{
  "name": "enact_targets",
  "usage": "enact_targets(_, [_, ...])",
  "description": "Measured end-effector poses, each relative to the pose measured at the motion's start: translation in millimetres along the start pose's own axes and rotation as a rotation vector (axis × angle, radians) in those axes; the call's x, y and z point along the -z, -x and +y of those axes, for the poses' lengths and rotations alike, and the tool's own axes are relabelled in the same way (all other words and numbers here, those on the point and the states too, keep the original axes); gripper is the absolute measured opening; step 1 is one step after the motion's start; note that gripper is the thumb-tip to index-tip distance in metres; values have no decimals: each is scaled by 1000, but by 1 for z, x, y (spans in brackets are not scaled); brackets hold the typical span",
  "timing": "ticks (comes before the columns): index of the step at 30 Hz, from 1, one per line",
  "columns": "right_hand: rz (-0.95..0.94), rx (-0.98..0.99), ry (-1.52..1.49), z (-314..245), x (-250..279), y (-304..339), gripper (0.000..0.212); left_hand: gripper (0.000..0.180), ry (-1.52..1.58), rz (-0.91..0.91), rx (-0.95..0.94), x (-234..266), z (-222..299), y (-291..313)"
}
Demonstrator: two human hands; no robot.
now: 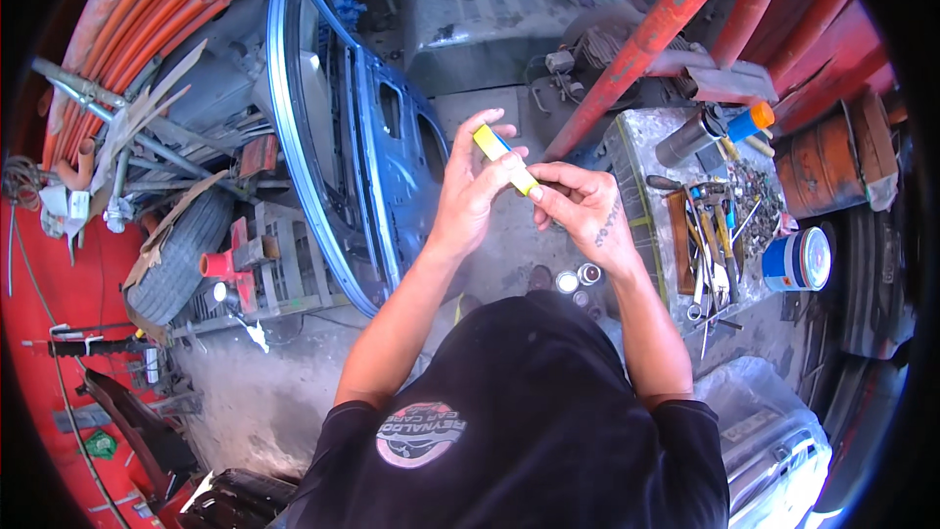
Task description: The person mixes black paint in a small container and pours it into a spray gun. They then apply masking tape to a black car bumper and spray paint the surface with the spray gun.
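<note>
A small, narrow box, bright yellow with a blue and white part, is held up in front of my chest between both hands. My left hand wraps round one end, its thumb lying across the box and its fingers behind. My right hand pinches the other end between thumb and forefinger. What the box contains, if anything, does not show. Beyond my left hand a blue car door stands upright on its edge.
On the right, a work table bears loose tools, a dark cup and an orange-capped container. A blue-and-white can stands at its edge. Small open tins are near my feet. A tyre and orange pipes lie left.
</note>
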State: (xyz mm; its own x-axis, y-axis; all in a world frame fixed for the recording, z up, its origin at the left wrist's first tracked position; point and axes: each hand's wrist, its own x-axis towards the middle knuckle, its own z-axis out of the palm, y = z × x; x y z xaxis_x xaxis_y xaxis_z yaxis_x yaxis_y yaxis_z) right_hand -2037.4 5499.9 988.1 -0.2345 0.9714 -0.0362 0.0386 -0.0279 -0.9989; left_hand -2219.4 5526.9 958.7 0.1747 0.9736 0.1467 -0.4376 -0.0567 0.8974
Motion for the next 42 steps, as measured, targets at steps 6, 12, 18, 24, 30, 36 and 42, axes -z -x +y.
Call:
enact_targets(6, [11, -35, -45, 5, 2, -4, 31, 55, 54, 93, 83, -4, -3, -4])
enact_targets(12, [36, -15, -59, -1, -4, -11, 31, 52, -344, 87, -235, -1, -2, -5])
enact_targets(18, [42, 2, -86, 7, -8, -15, 29, 52, -404, 67, -398, 4, -1, -6])
enact_targets(24, [91, 7, -163, 14, -13, -14, 28, 53, -285, 88, -273, 5, -2, -6])
enact_targets(30, [47, -38, -84, 9, -9, -19, 27, 61, -295, 48, -199, 10, -3, -9])
enact_targets(36, [108, -48, -376, 3, -12, -22, 30, 70, -203, 64, -166, 5, -14, 0])
enact_targets(42, [177, 28, -294, -3, -25, -18, 32, 33, -537, 89, -275, -12, -1, 18])
